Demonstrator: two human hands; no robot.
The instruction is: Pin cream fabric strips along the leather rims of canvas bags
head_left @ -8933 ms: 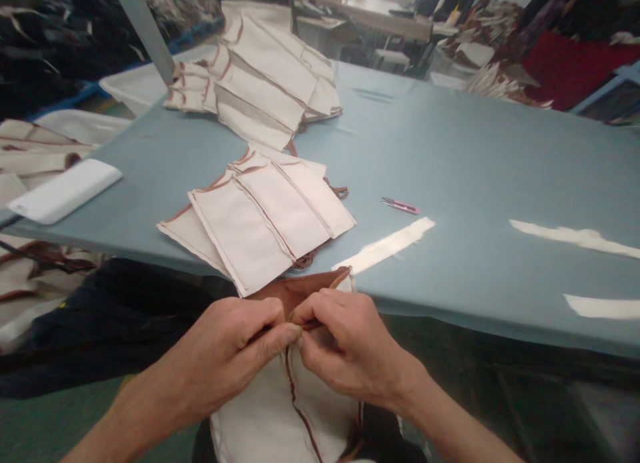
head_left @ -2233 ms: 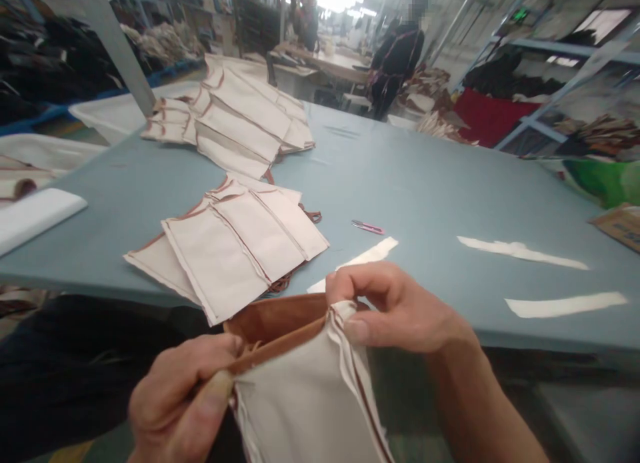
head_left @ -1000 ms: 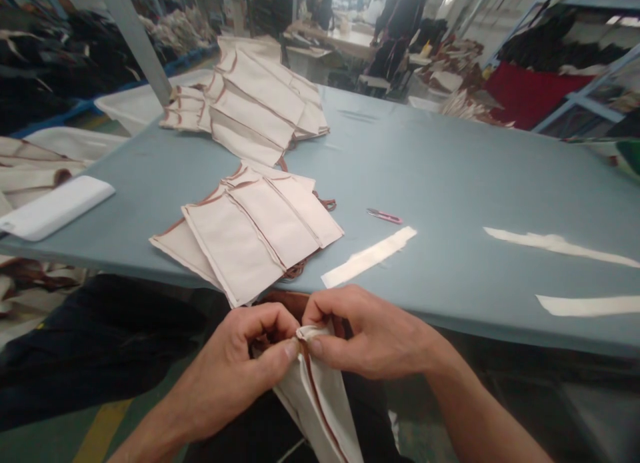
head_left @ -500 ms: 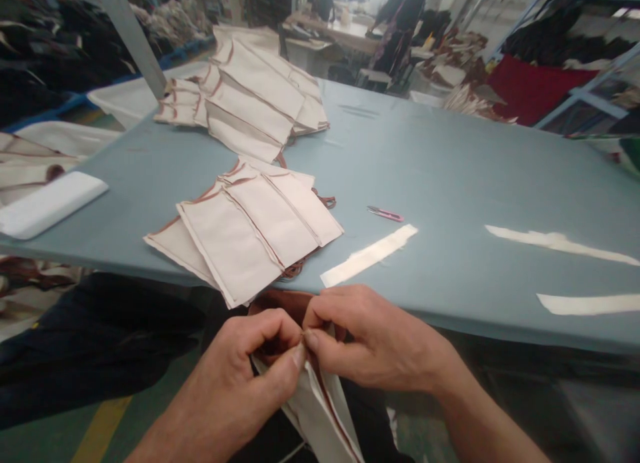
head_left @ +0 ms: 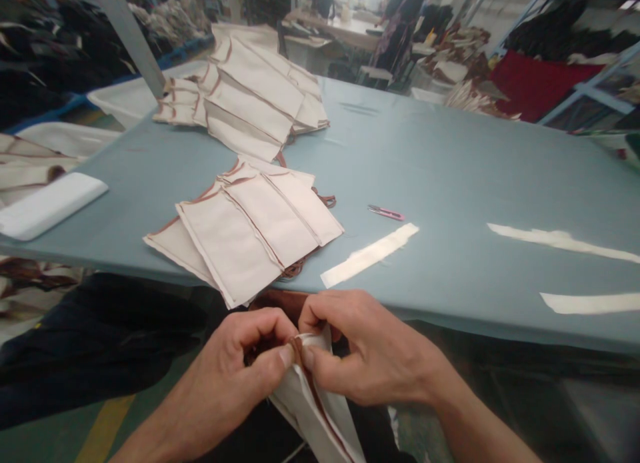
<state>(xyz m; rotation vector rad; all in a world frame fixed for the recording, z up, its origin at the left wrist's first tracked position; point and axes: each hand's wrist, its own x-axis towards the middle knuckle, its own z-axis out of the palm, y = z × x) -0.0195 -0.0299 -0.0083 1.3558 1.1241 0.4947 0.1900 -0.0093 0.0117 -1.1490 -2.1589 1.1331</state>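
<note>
Over my lap, at the table's near edge, my left hand [head_left: 245,370] and my right hand [head_left: 355,350] pinch a cream fabric bag piece [head_left: 325,410] with a brown seam. Both thumbs press on the seam's top, close together. Part of the piece hangs down between my forearms; brown material shows behind my fingers. Just beyond my hands lies a stack of similar cream bag pieces [head_left: 250,230] with brown edging, its near corner past the table edge. Pink-handled thread snips [head_left: 386,212] and a cream strip [head_left: 370,255] rest to the right of that stack.
The blue-grey table [head_left: 440,163] spans the view. A larger pile of cream pieces [head_left: 260,90] lies at its far left, and a white flat block [head_left: 53,204] at its left edge. Two more strips, one a cream strip [head_left: 590,303], lie right. A person [head_left: 400,30] stands far back.
My fingertips have parted slightly at the seam, with my left hand shifting a little left. More of the brown seam and cream fabric shows between my thumbs.
</note>
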